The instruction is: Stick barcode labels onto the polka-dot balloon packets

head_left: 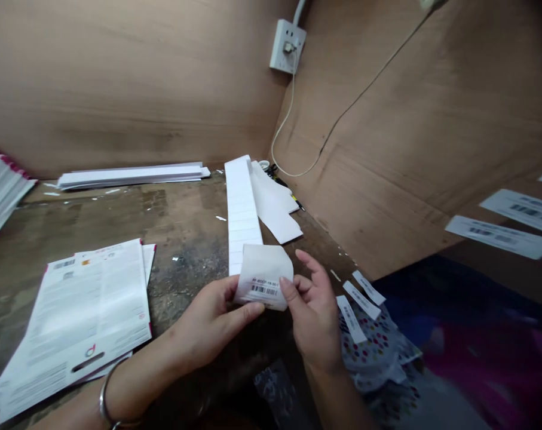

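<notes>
Both hands pinch one white sheet of barcode labels (pixel 264 273) above the front of the worn wooden table (pixel 181 239). My left hand (pixel 212 319) grips its lower left edge with thumb and fingers, a metal bracelet on that wrist. My right hand (pixel 313 313) holds the lower right corner, thumb on the printed barcode. Behind the sheet a long white strip of blank labels (pixel 241 209) runs away toward the wall.
Flat white printed cartons (pixel 80 316) lie at the left. A pile of white strips (pixel 131 175) sits by the back wall. Loose barcode stickers (pixel 360 298) rest on a dotted bag (pixel 378 352) at the right. A wall socket (pixel 287 46) with a cable hangs above.
</notes>
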Tool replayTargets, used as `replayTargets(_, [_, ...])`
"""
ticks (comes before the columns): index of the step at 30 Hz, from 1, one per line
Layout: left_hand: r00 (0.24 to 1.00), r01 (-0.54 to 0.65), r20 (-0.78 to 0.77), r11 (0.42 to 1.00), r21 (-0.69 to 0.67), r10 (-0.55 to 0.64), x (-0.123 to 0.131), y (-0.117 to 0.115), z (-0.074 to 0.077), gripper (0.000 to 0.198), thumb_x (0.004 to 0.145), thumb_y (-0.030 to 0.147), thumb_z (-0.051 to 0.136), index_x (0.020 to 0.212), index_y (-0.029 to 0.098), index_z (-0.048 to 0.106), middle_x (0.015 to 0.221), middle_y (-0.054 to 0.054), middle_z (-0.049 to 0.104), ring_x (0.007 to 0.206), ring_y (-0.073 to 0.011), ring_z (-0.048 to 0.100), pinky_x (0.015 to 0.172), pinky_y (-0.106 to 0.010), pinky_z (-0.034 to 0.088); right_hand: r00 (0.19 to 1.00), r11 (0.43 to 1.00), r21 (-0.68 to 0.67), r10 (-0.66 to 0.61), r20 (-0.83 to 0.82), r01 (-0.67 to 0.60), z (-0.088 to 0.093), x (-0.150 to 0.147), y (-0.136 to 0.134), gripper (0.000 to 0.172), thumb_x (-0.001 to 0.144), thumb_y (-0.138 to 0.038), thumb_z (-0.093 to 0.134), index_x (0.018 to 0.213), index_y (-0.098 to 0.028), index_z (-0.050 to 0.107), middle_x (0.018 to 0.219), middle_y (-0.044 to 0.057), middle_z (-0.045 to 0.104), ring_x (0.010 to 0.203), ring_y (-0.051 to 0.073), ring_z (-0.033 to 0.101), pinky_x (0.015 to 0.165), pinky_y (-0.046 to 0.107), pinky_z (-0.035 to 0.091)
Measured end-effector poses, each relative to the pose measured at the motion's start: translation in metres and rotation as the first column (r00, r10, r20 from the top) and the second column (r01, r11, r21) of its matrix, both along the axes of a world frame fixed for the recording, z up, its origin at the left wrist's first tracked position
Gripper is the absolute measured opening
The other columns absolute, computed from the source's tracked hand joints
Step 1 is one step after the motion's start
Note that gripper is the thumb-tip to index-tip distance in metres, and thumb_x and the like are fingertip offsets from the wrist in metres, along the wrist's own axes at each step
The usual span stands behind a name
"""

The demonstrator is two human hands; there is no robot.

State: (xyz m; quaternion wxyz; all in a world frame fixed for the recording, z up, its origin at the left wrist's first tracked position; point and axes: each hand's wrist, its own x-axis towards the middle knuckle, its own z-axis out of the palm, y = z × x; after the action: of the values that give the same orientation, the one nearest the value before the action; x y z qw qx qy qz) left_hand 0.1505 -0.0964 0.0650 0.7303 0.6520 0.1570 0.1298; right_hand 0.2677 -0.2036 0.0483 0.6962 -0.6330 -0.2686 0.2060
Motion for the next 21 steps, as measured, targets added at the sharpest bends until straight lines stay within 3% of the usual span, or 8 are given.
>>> replayTargets(3, [1.000, -0.011, 0.004, 0.991, 0.132, 0.010, -0.008, 0.009, -0.001, 0.025, 0.082, 0.021, 0.061, 0.105, 0.016, 0.066, 0.104, -0.004, 0.070, 0.096, -0.0204, 0.062, 0.088, -0.029, 0.046, 0.999, 1.000, -0.017, -0.011, 0.039, 0.011, -0.004, 0.008, 0.011, 0.023, 0.082, -0.031, 0.064, 0.102, -0.022, 0.061, 0.077, 0.000, 0.066, 0.068, 0.015, 0.062, 0.060, 0.025, 0.051])
replayTargets(6, [0.999, -0.046, -0.003, 0.996, 0.081, 0.047, -0.011, 0.014, -0.005, 0.019, 0.083, 0.024, 0.059, 0.098, 0.015, 0.068, 0.096, -0.004, 0.072, 0.090, -0.0198, 0.064, 0.082, -0.029, 0.049, 0.970, 0.993, -0.115, 0.001, 0.242, 0.028, 0.001, 0.015, 0.010, 0.015, 0.085, -0.033, 0.060, 0.091, -0.021, 0.066, 0.092, 0.005, 0.065, 0.080, 0.018, 0.062, 0.068, 0.031, 0.053])
replayTargets(7, [0.999, -0.049, -0.004, 0.998, 0.043, 0.049, -0.011, 0.014, -0.007, 0.019, 0.084, 0.026, 0.058, 0.097, 0.015, 0.067, 0.095, -0.004, 0.072, 0.089, -0.0197, 0.064, 0.081, -0.029, 0.049, 0.925, 0.988, -0.134, -0.026, 0.380, 0.083, 0.004, 0.016, 0.009, 0.017, 0.084, -0.034, 0.060, 0.094, -0.021, 0.067, 0.101, 0.007, 0.063, 0.088, 0.021, 0.062, 0.075, 0.035, 0.053])
replayTargets(9, [0.999, -0.041, -0.002, 0.999, -0.028, 0.041, -0.010, 0.015, -0.009, 0.021, 0.084, 0.028, 0.058, 0.099, 0.015, 0.067, 0.094, -0.004, 0.071, 0.089, -0.0196, 0.063, 0.081, -0.029, 0.048, 0.735, 0.976, -0.130, -0.041, 0.677, 0.174, 0.012, 0.017, 0.005, 0.024, 0.082, -0.033, 0.064, 0.102, -0.022, 0.067, 0.121, 0.010, 0.055, 0.109, 0.026, 0.053, 0.094, 0.044, 0.045])
replayTargets(11, [1.000, -0.028, -0.008, 0.998, -0.062, 0.028, -0.009, 0.015, -0.012, 0.023, 0.084, 0.030, 0.058, 0.099, 0.015, 0.066, 0.093, -0.004, 0.071, 0.086, -0.0190, 0.062, 0.079, -0.029, 0.048, 0.554, 0.981, -0.143, 0.049, 0.831, 0.128, 0.017, 0.016, 0.002, 0.031, 0.078, -0.030, 0.068, 0.109, -0.022, 0.066, 0.129, 0.009, 0.052, 0.122, 0.028, 0.043, 0.103, 0.047, 0.036])
replayTargets(12, [1.000, -0.024, -0.014, 0.998, -0.052, 0.023, -0.009, 0.015, -0.013, 0.024, 0.083, 0.031, 0.059, 0.098, 0.014, 0.066, 0.091, -0.004, 0.070, 0.084, -0.0184, 0.061, 0.076, -0.028, 0.047, 0.515, 0.982, -0.179, 0.124, 0.848, 0.057, 0.018, 0.016, 0.002, 0.033, 0.079, -0.027, 0.068, 0.111, -0.022, 0.065, 0.127, 0.008, 0.054, 0.124, 0.028, 0.040, 0.104, 0.046, 0.036])
replayTargets(16, [0.999, -0.025, -0.039, 0.998, 0.054, 0.028, -0.009, 0.015, -0.014, 0.024, 0.083, 0.033, 0.058, 0.089, 0.011, 0.066, 0.082, -0.004, 0.068, 0.074, -0.0156, 0.056, 0.069, -0.025, 0.044, 0.573, 0.952, -0.252, 0.306, 0.760, -0.174, 0.015, 0.015, 0.006, 0.028, 0.082, -0.018, 0.063, 0.110, -0.022, 0.064, 0.109, 0.005, 0.066, 0.113, 0.022, 0.051, 0.096, 0.039, 0.045])
replayTargets(21, [0.999, 0.008, -0.040, 0.991, 0.131, -0.003, -0.008, 0.015, -0.010, 0.021, 0.085, 0.030, 0.054, 0.083, 0.012, 0.065, 0.076, -0.001, 0.063, 0.072, -0.0140, 0.052, 0.067, -0.024, 0.042, 0.733, 0.947, -0.244, 0.317, 0.602, -0.209, 0.012, 0.009, 0.008, 0.012, 0.083, -0.018, 0.062, 0.094, -0.021, 0.067, 0.092, 0.002, 0.067, 0.087, 0.016, 0.062, 0.078, 0.028, 0.050])
